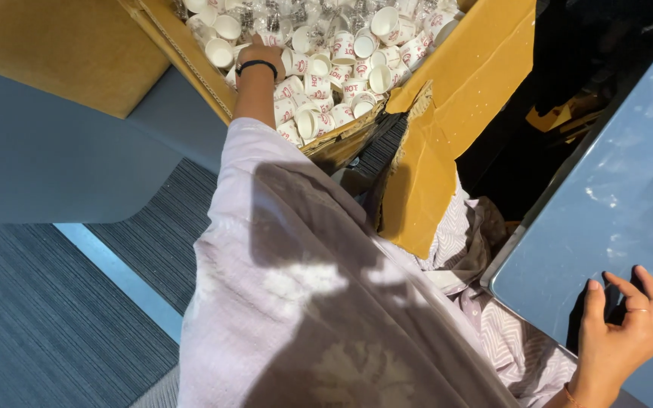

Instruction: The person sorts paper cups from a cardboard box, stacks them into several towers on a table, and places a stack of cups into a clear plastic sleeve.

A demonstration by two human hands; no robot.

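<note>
Head view, left hand: the left hand (260, 54) is stretched far forward at the top centre of the frame, arm nearly straight, back of the hand up, sunk among the paper cups (341, 68); its fingers are hidden among them, so whether the grip is open or closed cannot be told.
Head view, wrist: a thin black band (257, 65) circles the left wrist just below the hand.
Head view, sleeve: a loose pale lilac sleeve (304, 287) of soft woven cloth fills the lower centre, dappled with patches of light and shadow.
Head view, right hand: the right hand (625, 332) rests at the lower right, fingers curled and spread on the surface (629, 189); the grip is open and holds nothing. A slim ring sits on one finger and a thin bangle at the wrist.
Head view, surface: smooth, glossy and blue-grey, with a rounded edge and faint reflections.
Head view, container: a large brown cardboard box (462, 98) at the upper centre, flaps open, corrugated edges torn and frayed.
Head view, contents: small white paper cups with red print, heaped loosely, many on their sides; some near the top edge lie in clear plastic wrap.
Head view, floor: ribbed dark blue-grey carpet (39, 325) at the lower left.
</note>
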